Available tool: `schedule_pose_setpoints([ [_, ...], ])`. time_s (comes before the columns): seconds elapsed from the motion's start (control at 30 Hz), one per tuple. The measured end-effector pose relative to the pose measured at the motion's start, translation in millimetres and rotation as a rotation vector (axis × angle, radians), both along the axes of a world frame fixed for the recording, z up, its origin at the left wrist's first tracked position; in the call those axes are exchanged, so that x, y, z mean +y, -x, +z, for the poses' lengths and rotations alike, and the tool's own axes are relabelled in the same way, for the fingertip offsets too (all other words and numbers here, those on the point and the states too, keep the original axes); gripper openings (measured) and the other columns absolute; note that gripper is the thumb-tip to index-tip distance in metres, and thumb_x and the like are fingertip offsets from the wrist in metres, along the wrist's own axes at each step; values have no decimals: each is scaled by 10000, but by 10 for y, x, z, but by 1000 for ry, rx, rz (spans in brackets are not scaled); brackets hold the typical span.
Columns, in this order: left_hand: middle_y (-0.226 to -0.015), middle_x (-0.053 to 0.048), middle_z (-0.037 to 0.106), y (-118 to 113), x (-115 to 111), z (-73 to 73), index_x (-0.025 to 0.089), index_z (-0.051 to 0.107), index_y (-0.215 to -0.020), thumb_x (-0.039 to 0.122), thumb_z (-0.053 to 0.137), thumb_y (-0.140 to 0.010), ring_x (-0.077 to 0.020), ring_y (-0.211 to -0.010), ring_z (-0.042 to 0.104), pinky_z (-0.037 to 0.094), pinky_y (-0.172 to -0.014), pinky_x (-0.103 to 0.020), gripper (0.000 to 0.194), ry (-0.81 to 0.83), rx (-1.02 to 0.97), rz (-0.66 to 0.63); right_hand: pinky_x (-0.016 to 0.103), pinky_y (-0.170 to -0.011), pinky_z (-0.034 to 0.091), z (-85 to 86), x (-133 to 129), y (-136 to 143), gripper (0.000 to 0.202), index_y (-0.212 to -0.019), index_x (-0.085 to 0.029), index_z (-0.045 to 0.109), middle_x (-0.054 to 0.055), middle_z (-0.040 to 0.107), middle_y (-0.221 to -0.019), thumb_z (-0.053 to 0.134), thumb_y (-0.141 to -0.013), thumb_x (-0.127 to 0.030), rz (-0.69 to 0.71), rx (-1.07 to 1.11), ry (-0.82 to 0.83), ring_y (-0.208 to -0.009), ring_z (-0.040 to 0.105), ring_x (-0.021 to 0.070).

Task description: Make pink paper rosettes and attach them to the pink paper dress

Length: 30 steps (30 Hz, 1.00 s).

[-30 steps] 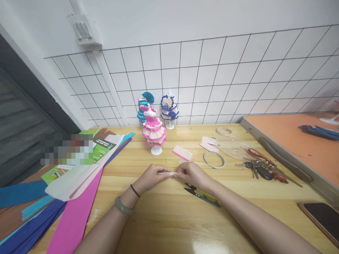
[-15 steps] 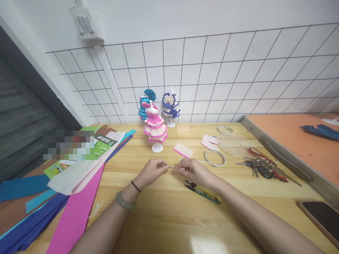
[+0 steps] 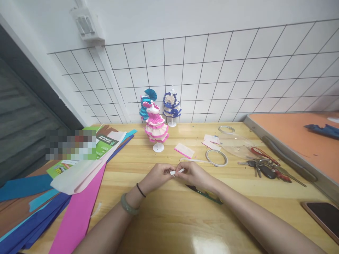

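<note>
My left hand [image 3: 159, 174] and my right hand [image 3: 194, 173] meet above the wooden table, fingertips pinched together. A small white strip [image 3: 172, 173], possibly tape, shows between them, with one end at each hand. Its exact folds are too small to make out. Thread snips with a green and yellow handle [image 3: 205, 195] lie under my right wrist, partly hidden. Beyond my hands are a cream paper piece with a pink edge [image 3: 184, 150], similar pieces [image 3: 211, 142] and a roll of white tape [image 3: 225, 159] with a loose end.
Three dress-form stands, pink [image 3: 155, 128], teal [image 3: 145, 109] and navy [image 3: 172, 109], stand at the back. Coloured crepe paper [image 3: 76, 218] and a green package [image 3: 99, 150] lie left. Keys [image 3: 267, 171], another tape roll [image 3: 226, 129], a phone [image 3: 324, 218] and an orange board [image 3: 293, 141] are right.
Both hands have lowered slightly, and the white strip now shows between the fingertips. My right arm now covers more of the snips. The view has shifted a little.
</note>
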State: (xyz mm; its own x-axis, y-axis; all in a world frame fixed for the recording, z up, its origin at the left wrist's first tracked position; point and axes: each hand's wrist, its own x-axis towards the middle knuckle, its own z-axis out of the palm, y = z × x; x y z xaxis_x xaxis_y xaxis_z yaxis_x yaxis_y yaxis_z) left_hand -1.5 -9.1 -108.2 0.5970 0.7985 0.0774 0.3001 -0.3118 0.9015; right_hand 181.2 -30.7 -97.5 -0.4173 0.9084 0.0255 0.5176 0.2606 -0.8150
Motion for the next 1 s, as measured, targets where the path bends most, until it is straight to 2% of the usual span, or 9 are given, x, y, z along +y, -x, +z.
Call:
schedule_pose_setpoints([
  [0.1,-789,-27,672,-8,-21,27,151,675,-807,269,544,-764,-134,-731,579,420,-650,-212,182,-59,15,10,192,-479,297,-7,23,3,201,-769,-165,553,-36,495,-615,594,-745,-360,-36,108,69,-544,415,86],
  [0.23,-801,-21,677,-28,-50,42,172,659,-822,235,532,-768,-127,-734,591,431,-662,-211,152,-131,46,33,189,-461,276,-24,41,3,317,-818,-151,556,-51,473,-592,624,-710,-441,-10,243,233,-516,386,73],
  [0.43,-803,-7,663,-35,-67,47,183,563,-849,172,544,-738,-123,-762,613,454,-683,-212,113,-131,14,106,198,-477,306,-87,73,-19,330,-731,-129,596,-9,575,-596,642,-690,-453,-2,359,315,-515,448,77],
  [0.6,-804,-7,651,-31,-69,79,182,565,-833,231,564,-744,-128,-766,602,446,-695,-225,102,-146,-1,136,227,-550,387,-54,129,-69,326,-719,-128,608,2,604,-581,634,-697,-453,-35,364,261,-551,523,104],
  [0.83,-845,-49,654,-49,-39,24,155,568,-990,338,623,-716,-151,-765,601,468,-697,-260,334,58,-134,133,246,-555,430,-81,108,-15,278,-778,-143,622,36,662,-671,573,-747,-414,-180,240,83,-595,580,142],
  [1.0,-795,-65,663,-15,25,-10,124,624,-853,370,606,-730,-145,-692,597,476,-632,-265,275,169,-247,169,284,-658,473,7,47,22,311,-811,-137,653,69,698,-772,558,-757,-428,-147,288,122,-715,629,182],
])
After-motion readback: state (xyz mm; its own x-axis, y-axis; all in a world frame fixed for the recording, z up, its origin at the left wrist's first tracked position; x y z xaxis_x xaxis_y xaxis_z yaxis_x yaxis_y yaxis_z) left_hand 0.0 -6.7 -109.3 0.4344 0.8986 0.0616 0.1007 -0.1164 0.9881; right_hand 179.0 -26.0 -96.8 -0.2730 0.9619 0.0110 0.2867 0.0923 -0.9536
